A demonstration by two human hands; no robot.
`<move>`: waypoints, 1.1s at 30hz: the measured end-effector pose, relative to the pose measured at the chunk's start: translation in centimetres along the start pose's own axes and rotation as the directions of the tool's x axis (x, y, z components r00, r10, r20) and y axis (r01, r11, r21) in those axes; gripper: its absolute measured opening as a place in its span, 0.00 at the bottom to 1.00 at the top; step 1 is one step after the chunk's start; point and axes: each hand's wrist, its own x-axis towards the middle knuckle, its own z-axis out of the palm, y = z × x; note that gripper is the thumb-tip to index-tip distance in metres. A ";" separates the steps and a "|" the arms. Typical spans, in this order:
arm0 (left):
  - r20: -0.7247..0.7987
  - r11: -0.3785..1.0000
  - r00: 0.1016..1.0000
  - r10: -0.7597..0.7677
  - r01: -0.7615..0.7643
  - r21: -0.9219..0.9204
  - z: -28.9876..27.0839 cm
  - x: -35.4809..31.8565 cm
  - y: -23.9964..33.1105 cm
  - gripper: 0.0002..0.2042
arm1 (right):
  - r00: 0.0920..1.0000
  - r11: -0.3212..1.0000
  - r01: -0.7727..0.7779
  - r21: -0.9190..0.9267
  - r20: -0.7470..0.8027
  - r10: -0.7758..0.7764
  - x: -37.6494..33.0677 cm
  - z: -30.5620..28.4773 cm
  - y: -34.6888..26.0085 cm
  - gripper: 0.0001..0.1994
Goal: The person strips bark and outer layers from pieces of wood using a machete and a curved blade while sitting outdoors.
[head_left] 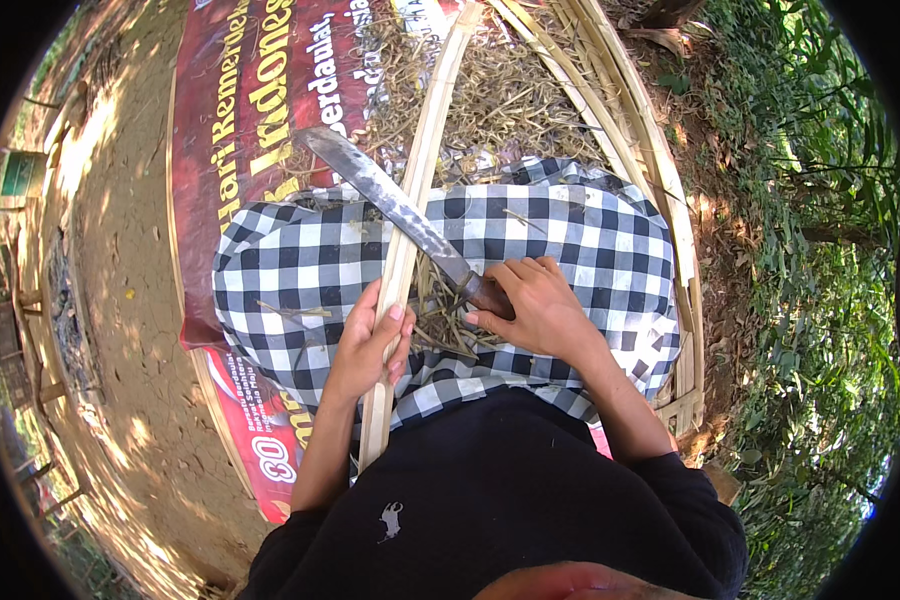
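My left hand [372, 342] is closed round a long pale bamboo strip [425, 150], which runs from beside my body up to the far edge of the mat. A machete [395, 205] with a dark, worn blade lies slantwise across the strip, its tip toward the far left. Its wooden handle [491, 298] is in my right hand [538, 308], the fingers curled over it. Beneath both hands a black-and-white checked cloth [560, 230] covers my lap. Shavings [445, 325] are gathered in its fold between my hands.
A red printed banner [235, 160] is spread under me, with a heap of shavings [510, 105] beyond my knees. Several long bamboo strips [660, 170] lie along the right side. Bare earth [130, 260] stretches to the left; green plants [810, 330] grow at the right.
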 end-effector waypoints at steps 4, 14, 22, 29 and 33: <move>-0.003 1.000 1.000 -0.010 0.010 0.006 -0.1 0.1 -0.3 0.21 | 0.995 0.994 -0.102 0.048 0.017 0.102 -0.3 1.3 -0.3 0.19; 0.011 0.964 0.999 -0.042 0.043 -0.263 0.6 0.1 -0.6 0.20 | 0.980 0.972 -0.184 -0.147 -0.099 0.171 0.0 -0.6 -0.7 0.14; 0.034 0.962 0.991 -0.128 0.133 -0.238 0.5 0.6 -0.6 0.18 | 0.986 0.987 -0.092 -0.129 -0.153 0.072 0.2 -1.8 1.3 0.15; -0.082 0.991 0.989 -0.123 0.126 0.040 -2.0 0.4 -2.8 0.13 | 0.978 0.968 -0.037 0.248 -0.191 0.086 4.2 -6.6 5.3 0.12; -0.067 0.984 0.989 -0.135 0.142 0.111 -2.2 0.9 -3.8 0.12 | 0.907 0.906 -0.368 -0.208 -0.294 0.301 8.2 -5.2 17.8 0.14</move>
